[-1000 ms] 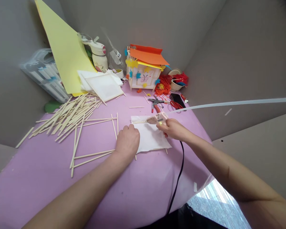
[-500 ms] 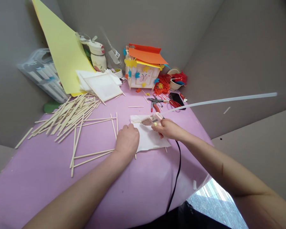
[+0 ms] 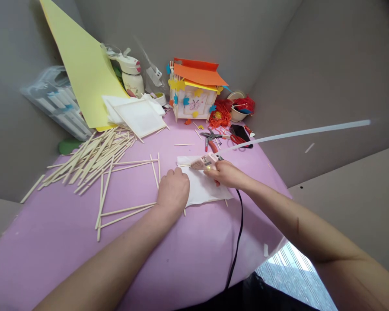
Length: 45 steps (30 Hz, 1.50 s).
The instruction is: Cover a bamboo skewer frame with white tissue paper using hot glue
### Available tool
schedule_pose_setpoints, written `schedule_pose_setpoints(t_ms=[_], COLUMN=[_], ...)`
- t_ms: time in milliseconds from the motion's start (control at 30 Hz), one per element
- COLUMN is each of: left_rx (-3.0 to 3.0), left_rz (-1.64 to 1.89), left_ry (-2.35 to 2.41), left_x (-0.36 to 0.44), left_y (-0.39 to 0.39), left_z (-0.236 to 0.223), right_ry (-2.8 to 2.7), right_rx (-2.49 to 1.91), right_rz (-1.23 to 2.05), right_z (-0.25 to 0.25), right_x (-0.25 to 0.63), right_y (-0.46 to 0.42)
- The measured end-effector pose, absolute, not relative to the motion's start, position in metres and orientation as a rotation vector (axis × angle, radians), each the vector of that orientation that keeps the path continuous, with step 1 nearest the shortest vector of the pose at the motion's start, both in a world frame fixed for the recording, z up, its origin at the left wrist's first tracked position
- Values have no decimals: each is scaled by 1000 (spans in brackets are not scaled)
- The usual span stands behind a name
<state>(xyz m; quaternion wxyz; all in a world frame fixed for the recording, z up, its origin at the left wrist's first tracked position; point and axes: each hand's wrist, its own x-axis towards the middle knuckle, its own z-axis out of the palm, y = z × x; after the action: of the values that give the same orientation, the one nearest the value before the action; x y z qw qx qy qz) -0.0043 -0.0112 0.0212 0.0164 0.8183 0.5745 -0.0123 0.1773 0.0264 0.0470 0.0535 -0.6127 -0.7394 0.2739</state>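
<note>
My right hand (image 3: 226, 173) grips a pale pink hot glue gun (image 3: 201, 163), its nozzle pointing left over the upper edge of a white paper panel (image 3: 203, 190). A long translucent glue stick (image 3: 291, 136) sticks out from the gun's back toward the right. Curled at the panel's left edge, my left hand (image 3: 174, 188) has its fingers closed; what they hold is hidden. Thin wooden sticks show at the panel's top and bottom edges. Left of that hand lies an open frame of wooden sticks (image 3: 128, 207), partly covered by the hand.
A pile of wooden sticks (image 3: 94, 157) lies at the left. Behind stand a paper-roofed stick house (image 3: 194, 93), a white bottle (image 3: 132, 77) and yellow card (image 3: 84, 65). Pliers (image 3: 210, 135), a phone (image 3: 241, 135) and red yarn (image 3: 221, 114) sit beyond the gun. A black cord (image 3: 238, 242) hangs rightward.
The glue gun and my right hand have shifted slightly left along the panel's upper edge, and the glue stick moved with them. My left hand stays in place.
</note>
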Motion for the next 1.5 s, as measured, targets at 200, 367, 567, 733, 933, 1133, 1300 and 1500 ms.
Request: schedule_pose_setpoints(t_ms=[200, 367, 567, 733, 933, 1133, 1300, 1500], left_rx=[2548, 2549, 2547, 2561, 2553, 2558, 2560, 2566], left_rz=[-61, -61, -69, -56, -63, -66, -49, -58], left_ry=[1782, 1779, 1774, 1766, 1778, 1773, 1769, 1763], left_x=[-4, -4, -4, -4, -4, -4, -5, -4], left_y=[-11, -11, -11, -11, -11, -11, -11, -12], left_z=[23, 23, 25, 24, 23, 24, 23, 26], right_ry=[-2195, -2132, -2116, -2138, -2142, -2140, -2128, -2186], right_rx=[-1902, -1946, -1947, -1959, -1983, -1981, -1998, -2031], right_rz=[844, 876, 931, 907, 875, 907, 930, 875], right_z=[51, 52, 55, 56, 55, 55, 55, 60], right_x=[183, 194, 192, 190, 198, 209, 211, 211], right_y=[25, 23, 22, 22, 21, 21, 21, 22])
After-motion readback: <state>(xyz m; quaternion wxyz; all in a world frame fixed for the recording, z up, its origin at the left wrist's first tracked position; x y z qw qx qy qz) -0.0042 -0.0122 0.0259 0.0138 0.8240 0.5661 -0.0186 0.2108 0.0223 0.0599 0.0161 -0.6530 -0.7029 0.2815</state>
